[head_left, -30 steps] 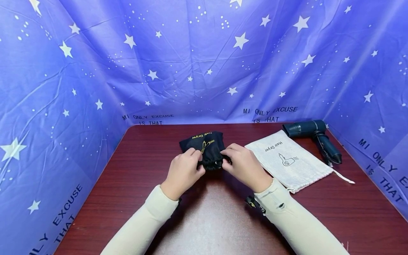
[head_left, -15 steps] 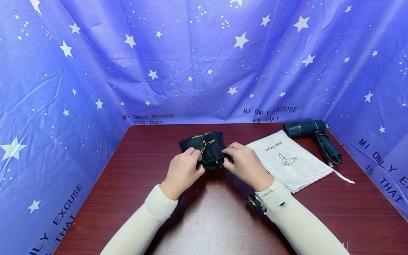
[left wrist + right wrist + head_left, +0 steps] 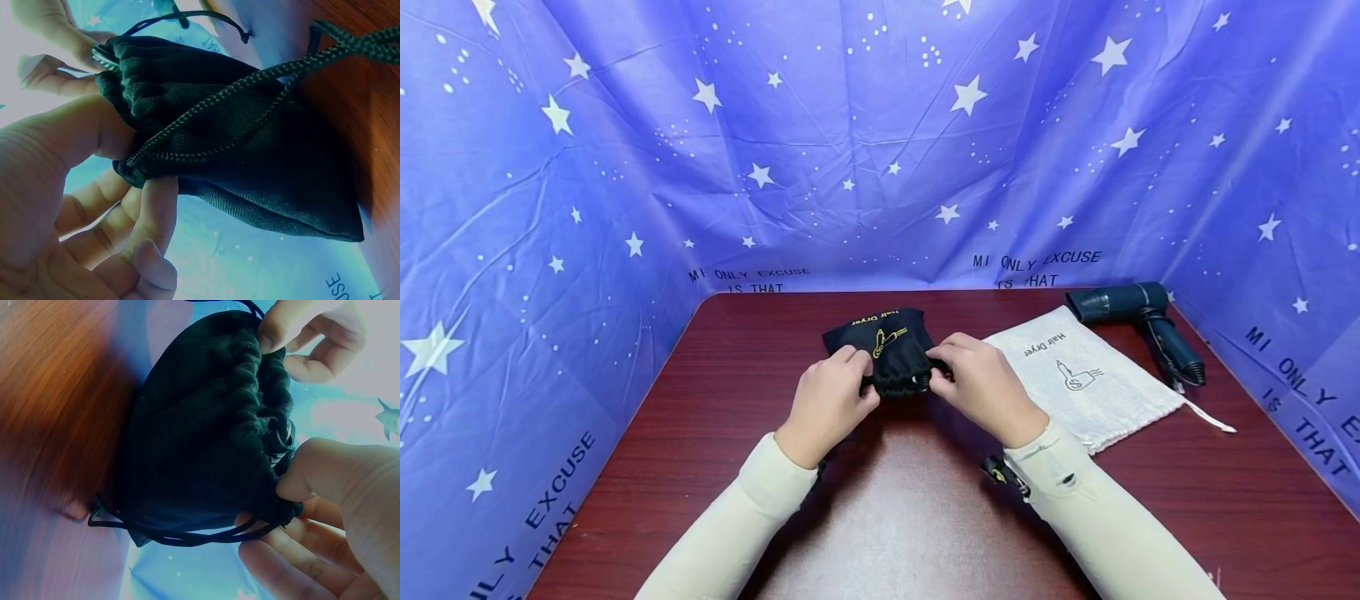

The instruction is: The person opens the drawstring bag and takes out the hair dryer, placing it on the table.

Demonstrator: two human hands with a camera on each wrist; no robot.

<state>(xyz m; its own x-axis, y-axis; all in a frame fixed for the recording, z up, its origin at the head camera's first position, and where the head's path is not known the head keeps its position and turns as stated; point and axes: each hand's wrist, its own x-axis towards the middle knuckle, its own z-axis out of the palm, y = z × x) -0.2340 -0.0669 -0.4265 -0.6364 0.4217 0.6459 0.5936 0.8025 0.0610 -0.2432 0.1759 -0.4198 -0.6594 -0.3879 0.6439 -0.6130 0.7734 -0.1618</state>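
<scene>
A black drawstring bag [image 3: 898, 358] with yellow "Hair Dryer" print and a dryer drawing stands on the table between both hands. Its gathered mouth faces the person. My left hand [image 3: 831, 400] pinches the left side of the mouth between thumb and fingers. On the opposite side my right hand [image 3: 981, 383] pinches the rim the same way. A dark ribbed cord end [image 3: 278, 440] shows inside the partly gathered mouth in the right wrist view; the rest of the contents is hidden. A black drawstring [image 3: 244, 87] loops from the left side of the bag in the left wrist view.
A flat white drawstring bag [image 3: 1060, 383] printed "Hair Dryer" lies right of the black one. Beyond it a dark hair dryer [image 3: 1142, 321] lies near the table's back right. A blue star-patterned curtain [image 3: 850, 150] encloses the brown table [image 3: 737, 358].
My right hand has shifted slightly to the right with its side of the bag's mouth, which is a little wider. My left hand has barely moved; the white bag and hair dryer stay put.
</scene>
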